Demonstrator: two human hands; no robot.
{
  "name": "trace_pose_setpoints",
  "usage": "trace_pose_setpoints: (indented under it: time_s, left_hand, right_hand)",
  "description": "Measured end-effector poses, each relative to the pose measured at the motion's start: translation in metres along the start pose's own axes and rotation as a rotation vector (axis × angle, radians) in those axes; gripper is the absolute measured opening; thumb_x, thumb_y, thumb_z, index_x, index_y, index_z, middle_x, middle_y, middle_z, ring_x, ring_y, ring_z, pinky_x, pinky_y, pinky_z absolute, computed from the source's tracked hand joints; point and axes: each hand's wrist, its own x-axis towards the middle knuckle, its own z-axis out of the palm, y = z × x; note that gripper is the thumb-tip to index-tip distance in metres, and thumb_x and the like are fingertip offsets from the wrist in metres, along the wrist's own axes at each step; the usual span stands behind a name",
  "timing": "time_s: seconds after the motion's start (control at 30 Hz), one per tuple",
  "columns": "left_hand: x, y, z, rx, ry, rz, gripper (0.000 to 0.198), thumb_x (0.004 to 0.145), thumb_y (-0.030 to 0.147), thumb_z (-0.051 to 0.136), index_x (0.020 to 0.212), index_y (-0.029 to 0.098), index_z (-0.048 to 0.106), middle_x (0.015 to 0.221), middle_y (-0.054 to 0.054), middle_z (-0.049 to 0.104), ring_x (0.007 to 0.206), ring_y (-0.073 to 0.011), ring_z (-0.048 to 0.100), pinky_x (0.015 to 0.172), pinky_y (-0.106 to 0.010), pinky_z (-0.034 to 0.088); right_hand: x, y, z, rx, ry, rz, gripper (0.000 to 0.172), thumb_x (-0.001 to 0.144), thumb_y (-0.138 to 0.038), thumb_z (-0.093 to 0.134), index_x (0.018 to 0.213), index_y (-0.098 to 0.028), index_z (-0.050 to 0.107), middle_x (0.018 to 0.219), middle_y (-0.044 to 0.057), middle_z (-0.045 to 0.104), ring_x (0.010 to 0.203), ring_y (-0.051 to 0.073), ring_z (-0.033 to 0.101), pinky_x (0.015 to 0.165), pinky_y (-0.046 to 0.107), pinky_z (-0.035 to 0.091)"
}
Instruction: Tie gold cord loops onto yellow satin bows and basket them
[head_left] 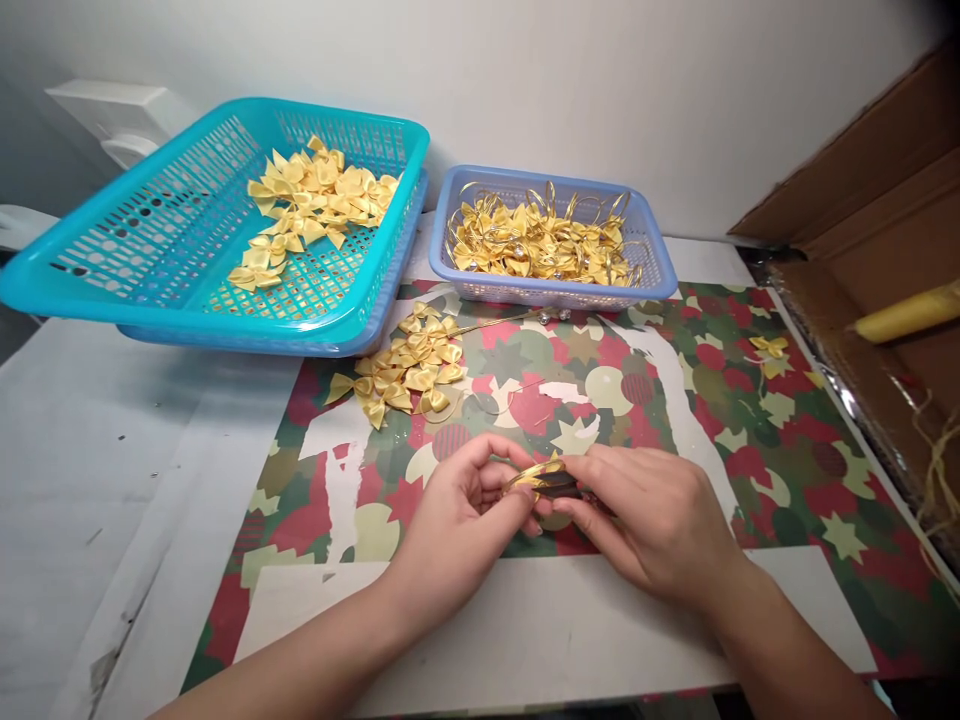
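Over the front part of the patterned sheet, my two hands meet. My left hand [469, 520] is closed, pinching a yellow ribbon bow [527, 478] with gold cord looped at it. In my right hand [660, 505] is a slim dark tool [559, 484], its tip against the bow; the fingers cover most of it, so its exact kind does not show. Beyond my left hand lies a loose pile of yellow bows [412, 365]. A gold cord [499, 322] with small silver bells [555, 316] at its end stretches right from that pile.
A turquoise basket [300, 322] with yellow bows sits stacked at the left. Behind the sheet, a periwinkle basket [555, 290] holds bows with gold loops. A cardboard box [847, 220] with a yellow rod [911, 312] stands right; one bow [770, 347] lies near it.
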Motion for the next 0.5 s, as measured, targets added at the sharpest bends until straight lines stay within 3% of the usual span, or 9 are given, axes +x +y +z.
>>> trace_pose_setpoints:
  time_s: [0.5]
  left_hand:
    - [-0.0005, 0.0001, 0.0006, 0.007, 0.001, -0.024, 0.011, 0.083, 0.019, 0.06, 0.088, 0.019, 0.05, 0.062, 0.005, 0.067, 0.059, -0.0074, 0.062, 0.056, -0.016, 0.043]
  right_hand:
    - [-0.001, 0.0044, -0.0018, 0.012, -0.031, 0.006, 0.02, 0.095, -0.028, 0.049, 0.084, -0.016, 0.061, 0.062, -0.001, 0.056, 0.053, 0.012, 0.045, 0.052, 0.026, 0.026]
